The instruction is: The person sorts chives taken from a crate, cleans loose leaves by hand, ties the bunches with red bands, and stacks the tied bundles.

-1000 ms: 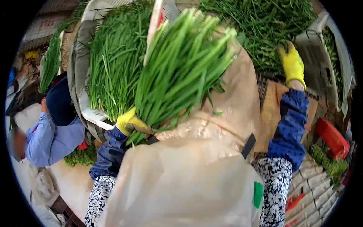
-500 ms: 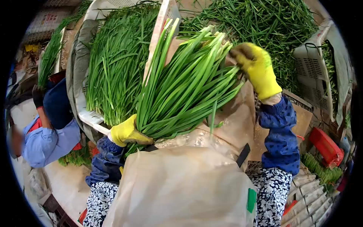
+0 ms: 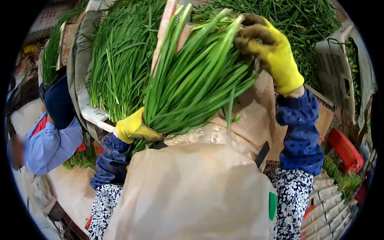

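Observation:
A large bunch of garlic chives (image 3: 196, 76) lies fanned out in front of me, pale stem ends at the top and leaf ends toward my body. Wrapped around the leaf ends at the lower left is my left hand (image 3: 137, 127), in a yellow glove. My right hand (image 3: 276, 52), gloved in yellow with dark soiled fingers, curls around the stem ends at the upper right. Its fingertips are partly hidden among the stems. A few stems at the upper left stick out apart from the rest.
A white crate (image 3: 93, 114) of laid-out chives (image 3: 124, 60) stands at the left, and loose chives (image 3: 280, 24) are heaped at the back. At the right are a white basket (image 3: 332, 60) and a red container (image 3: 345, 150). A person in a blue shirt (image 3: 58, 144) sits at far left.
My right hand has come up to the stem ends and its fingers have curled in around them. My left hand keeps its hold. The view has shifted slightly.

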A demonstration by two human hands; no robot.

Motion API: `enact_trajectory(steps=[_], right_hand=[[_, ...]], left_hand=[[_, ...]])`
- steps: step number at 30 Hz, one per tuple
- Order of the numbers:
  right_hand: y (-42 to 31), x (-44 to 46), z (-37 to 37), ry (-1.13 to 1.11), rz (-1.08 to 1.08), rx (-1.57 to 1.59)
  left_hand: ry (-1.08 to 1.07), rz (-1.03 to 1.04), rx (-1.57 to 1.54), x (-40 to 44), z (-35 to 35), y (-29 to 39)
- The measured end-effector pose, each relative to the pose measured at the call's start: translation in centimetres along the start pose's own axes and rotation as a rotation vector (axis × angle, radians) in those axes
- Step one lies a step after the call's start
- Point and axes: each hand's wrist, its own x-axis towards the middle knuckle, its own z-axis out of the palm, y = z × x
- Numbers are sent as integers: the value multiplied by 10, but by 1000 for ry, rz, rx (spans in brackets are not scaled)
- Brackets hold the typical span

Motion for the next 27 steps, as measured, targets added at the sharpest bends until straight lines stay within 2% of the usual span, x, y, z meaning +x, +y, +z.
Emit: enact_trajectory(steps=[1, 2, 4, 6, 7, 8, 10, 12, 13, 14, 16, 17, 19, 20, 22, 23, 25, 26, 27], right_hand=[[5, 1, -5, 85, 79, 183], [-2, 2, -19, 151, 126, -47], [27, 2, -61, 497, 192, -582], [54, -10, -108, 457, 422, -1060], [47, -28, -93, 501, 312, -994], [41, -41, -80, 379, 314, -522], [22, -55, -50, 54, 88, -117], [10, -63, -29, 40, 116, -94], [12, -62, -23, 104, 151, -60], [14, -62, -24, 202, 309, 88], [23, -57, -24, 220, -85, -237], [22, -58, -24, 225, -84, -234], [12, -56, -27, 213, 66, -252], [0, -53, -31, 219, 212, -295], [30, -46, -51, 499, 52, -180], [47, -42, -79, 618, 162, -136], [55, -39, -117, 673, 404, -455], [52, -41, -125, 596, 530, -822], [58, -53, -117, 549, 445, -854]], left_hand=[[18, -58, -154, 2, 4, 9], [3, -55, -150, 4, 5, 10], [37, -107, -295, 3, 6, 10], [26, -70, -238, 7, 3, 6], [26, -76, -217, 7, 3, 4], [22, -85, -195, 7, 2, 3], [35, -76, -205, 7, 5, 3], [59, -61, -215, 8, 6, 5], [48, -95, -185, 8, 5, 8], [36, -129, -152, 6, 3, 10], [64, -99, -141, 4, 1, -1], [82, -58, -104, 3, 0, -5], [77, 43, 22, 7, -4, -13], [71, 41, 27, 6, -6, -21], [134, 120, 258, -1, -10, -32], [136, 71, 139, 1, -2, -15], [144, 36, 69, -1, 2, -14], [138, 8, -3, 1, 2, -12], [135, -20, -75, 2, 2, -10]])
